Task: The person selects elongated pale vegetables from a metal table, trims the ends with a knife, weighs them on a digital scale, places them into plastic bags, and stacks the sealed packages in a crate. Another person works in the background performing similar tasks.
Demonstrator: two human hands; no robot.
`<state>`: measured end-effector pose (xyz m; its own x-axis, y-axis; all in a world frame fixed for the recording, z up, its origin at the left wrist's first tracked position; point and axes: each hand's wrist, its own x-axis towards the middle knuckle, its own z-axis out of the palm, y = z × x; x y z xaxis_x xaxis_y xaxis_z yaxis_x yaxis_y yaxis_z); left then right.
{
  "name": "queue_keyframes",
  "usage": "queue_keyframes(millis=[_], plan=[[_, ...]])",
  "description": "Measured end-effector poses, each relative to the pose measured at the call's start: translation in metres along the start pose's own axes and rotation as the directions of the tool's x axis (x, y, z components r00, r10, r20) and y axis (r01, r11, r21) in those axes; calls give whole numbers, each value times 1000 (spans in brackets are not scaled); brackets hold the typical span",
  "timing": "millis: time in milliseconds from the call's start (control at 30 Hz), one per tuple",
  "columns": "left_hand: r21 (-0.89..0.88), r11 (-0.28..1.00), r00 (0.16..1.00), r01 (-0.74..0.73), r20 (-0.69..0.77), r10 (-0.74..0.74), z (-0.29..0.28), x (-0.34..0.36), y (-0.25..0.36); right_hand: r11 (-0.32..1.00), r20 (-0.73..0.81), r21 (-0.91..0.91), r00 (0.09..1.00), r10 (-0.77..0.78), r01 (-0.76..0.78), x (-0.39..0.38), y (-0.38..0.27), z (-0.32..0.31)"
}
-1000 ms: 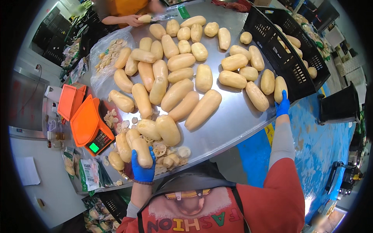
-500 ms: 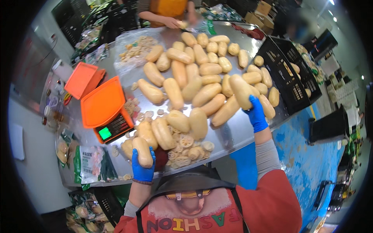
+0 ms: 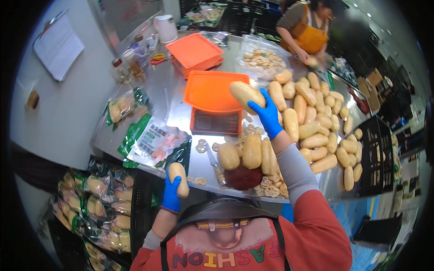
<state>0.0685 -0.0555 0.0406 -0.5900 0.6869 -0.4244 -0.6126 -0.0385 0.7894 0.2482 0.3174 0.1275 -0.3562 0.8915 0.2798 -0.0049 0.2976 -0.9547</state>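
One long root is clamped by one end in the right hand, grip closed, over the right edge of the orange tray; can't tell if touching. Left hand: grip wrapped around the short root, just beside the near edge of the surface. Likely trouble: smooth skin plus an end-only hold could let the long root tip and knock the tray. If the left grip loosens, the short root could drop off the edge. Outward: knife, red cloth and slices near the edge, then loose roots at right, black crate beyond.
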Motion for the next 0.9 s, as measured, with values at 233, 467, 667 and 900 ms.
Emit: queue_keyframes(millis=[233, 467, 667, 900], plan=[[553, 774, 951, -309, 175, 255, 27, 20, -20, 952, -38, -306, 999, 0, -11, 57, 45, 68], [886, 348, 940, -307, 224, 259, 62, 45, -35, 981, -33, -189, 999, 40, -45, 43, 53, 70], [977, 169, 991, -131, 128, 24, 84, 44, -20, 973, 197, -224, 976, 97, -52, 45, 42, 4], [926, 207, 937, -315, 268, 225, 70, 50, -16, 891, 280, -382, 949, -141, 245, 97, 54, -23]])
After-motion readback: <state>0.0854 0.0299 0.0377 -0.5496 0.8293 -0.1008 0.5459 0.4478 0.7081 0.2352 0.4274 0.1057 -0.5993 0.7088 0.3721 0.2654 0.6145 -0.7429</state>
